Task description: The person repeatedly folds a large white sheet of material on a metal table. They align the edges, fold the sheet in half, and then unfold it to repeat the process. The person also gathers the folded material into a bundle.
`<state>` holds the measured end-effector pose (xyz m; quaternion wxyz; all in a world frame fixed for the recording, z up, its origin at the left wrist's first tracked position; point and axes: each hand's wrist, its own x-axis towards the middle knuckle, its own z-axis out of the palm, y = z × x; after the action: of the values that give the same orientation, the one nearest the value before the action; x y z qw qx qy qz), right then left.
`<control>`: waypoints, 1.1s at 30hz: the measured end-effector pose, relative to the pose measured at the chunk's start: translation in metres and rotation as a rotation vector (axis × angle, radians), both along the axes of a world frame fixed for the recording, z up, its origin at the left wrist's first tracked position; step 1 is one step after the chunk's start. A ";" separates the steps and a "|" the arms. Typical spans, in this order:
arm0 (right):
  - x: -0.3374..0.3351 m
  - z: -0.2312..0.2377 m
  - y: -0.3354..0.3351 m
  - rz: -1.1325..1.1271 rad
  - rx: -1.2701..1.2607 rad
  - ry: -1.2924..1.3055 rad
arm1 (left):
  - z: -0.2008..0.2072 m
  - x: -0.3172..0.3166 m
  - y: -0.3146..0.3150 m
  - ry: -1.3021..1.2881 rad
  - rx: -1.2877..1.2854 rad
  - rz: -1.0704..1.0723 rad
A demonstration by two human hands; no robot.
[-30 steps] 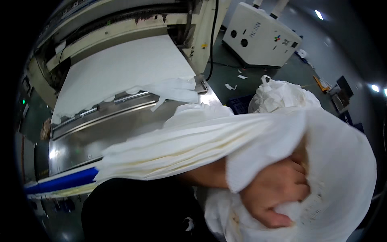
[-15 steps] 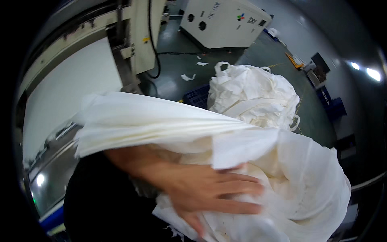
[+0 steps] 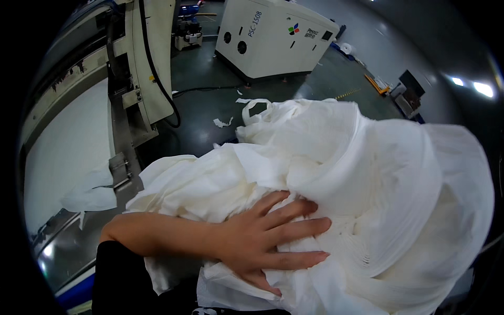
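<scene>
White, soft, many-layered fabric-like bundle [image 3: 362, 199] lies heaped centre-right, under the left grip [image 3: 252, 239]: fingers spread apart, hand laid flat against it. Right grip out of view. Loose layers may slide off if that pressure slackens. Beyond: cream metal machine frame [image 3: 152, 58], left; white boxy cabinet [image 3: 273, 42], ahead.

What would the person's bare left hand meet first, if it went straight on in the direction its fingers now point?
Most likely more of the large, loosely folded bundle of thin white sheet material: the left hand is spread on it, and its folds continue beyond the fingers. Depth is unclear here.
</scene>
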<state>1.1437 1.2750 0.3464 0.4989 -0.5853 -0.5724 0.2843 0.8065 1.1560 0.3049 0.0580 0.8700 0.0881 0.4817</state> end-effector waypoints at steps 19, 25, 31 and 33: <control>0.191 -0.251 0.269 -0.158 -0.140 -0.228 | -0.232 0.242 0.308 0.435 -0.554 0.628; 0.225 -0.370 0.226 -0.170 -0.335 -0.408 | -0.253 0.253 0.337 0.437 -0.627 0.537; 0.174 -0.400 0.099 -0.395 -0.127 -0.055 | -0.253 0.232 0.264 0.137 -0.650 0.709; 0.187 -0.431 0.032 -0.466 -0.066 -0.418 | -0.271 0.240 0.221 0.185 -0.580 0.738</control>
<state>1.3310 1.3074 -0.0850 0.4030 -0.7623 -0.5035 0.0541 1.0468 1.3772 0.0339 0.1154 0.7678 0.5265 0.3464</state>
